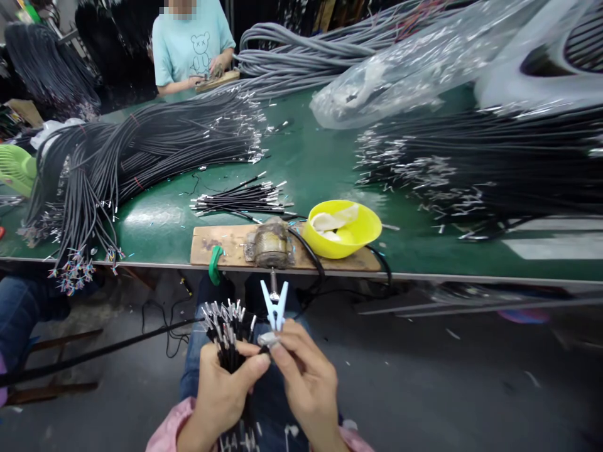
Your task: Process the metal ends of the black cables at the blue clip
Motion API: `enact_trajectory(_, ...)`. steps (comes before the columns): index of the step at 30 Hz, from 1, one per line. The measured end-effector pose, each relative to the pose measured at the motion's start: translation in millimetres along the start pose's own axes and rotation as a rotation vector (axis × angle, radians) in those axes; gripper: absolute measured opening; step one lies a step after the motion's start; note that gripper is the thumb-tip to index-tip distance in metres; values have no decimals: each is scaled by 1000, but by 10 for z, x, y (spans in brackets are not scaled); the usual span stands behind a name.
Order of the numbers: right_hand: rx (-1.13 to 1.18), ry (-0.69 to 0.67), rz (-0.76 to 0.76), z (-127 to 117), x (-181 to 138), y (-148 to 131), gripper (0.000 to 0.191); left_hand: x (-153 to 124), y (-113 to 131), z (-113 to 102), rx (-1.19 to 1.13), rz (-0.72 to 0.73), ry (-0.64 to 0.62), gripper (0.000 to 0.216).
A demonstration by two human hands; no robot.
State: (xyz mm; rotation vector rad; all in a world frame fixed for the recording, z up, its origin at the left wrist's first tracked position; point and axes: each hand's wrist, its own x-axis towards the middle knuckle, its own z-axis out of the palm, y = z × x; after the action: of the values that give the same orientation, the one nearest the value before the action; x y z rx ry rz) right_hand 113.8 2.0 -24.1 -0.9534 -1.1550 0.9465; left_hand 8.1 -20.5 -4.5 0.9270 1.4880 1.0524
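My left hand [223, 383] is closed around a bundle of black cables [228, 351] with silvery stripped ends pointing up. Its thumb and index finger reach right to a short black piece that looks like one cable's end. My right hand [306, 376] is closed, fingertips pinched at that same spot. A pale grey-white piece [268, 339] shows there; whether it is foil or a finger cover, I cannot tell. Just above the right fingers, a light blue clothespin [276, 304] hangs at the shaft of a small motor [272, 243], which is mounted on a wooden board [230, 242].
A yellow bowl [343, 229] with white pieces and a green clip [215, 265] are on the board. Cut black cables [242, 199] lie behind it. Long cable bundles [155, 138] cover the green table [311, 163] left and right. Across it, a person in a light blue shirt [191, 50] works.
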Motion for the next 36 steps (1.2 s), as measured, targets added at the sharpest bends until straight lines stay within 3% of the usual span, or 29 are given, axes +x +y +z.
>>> enact_trajectory(4,315,-65,369,-29,-2,92,24,8,-46,16,-43,-37,-67,36)
enact_trajectory(6,365,-49,468,-58,5,99,24,2,-55,20,-45,-36,-82,39)
enact_trajectory(11,268,-109,417,-135,27,63,14,-13,-44,-16,-19,-25,-99,39)
enact_trajectory(14,224,-130,374,-129,22,62,15,-19,-64,-38,1,11,-36,27)
enact_trajectory(16,145,-92,288,-96,9,56,19,-26,-101,-32,10,31,24,20)
enact_trajectory(19,-114,21,-27,-30,-12,21,20,-41,-159,13,-6,29,87,19)
enact_trajectory(23,-435,140,-427,14,-38,0,21,-76,-157,78,-42,34,42,21)
enact_trajectory(26,-507,117,-514,-19,-50,19,20,-98,-121,80,-18,64,34,22)
enact_trajectory(28,-371,32,-358,-60,-43,20,14,-94,-104,57,-31,77,32,22)
enact_trajectory(30,-89,-91,-27,-100,-16,6,15,-67,-95,24,-87,82,7,20)
enact_trajectory(33,327,-292,501,-145,74,-19,35,-1,-77,-17,-188,64,-10,15)
enact_trajectory(36,442,-392,767,-172,215,-27,38,47,-55,-33,-211,26,-3,15)
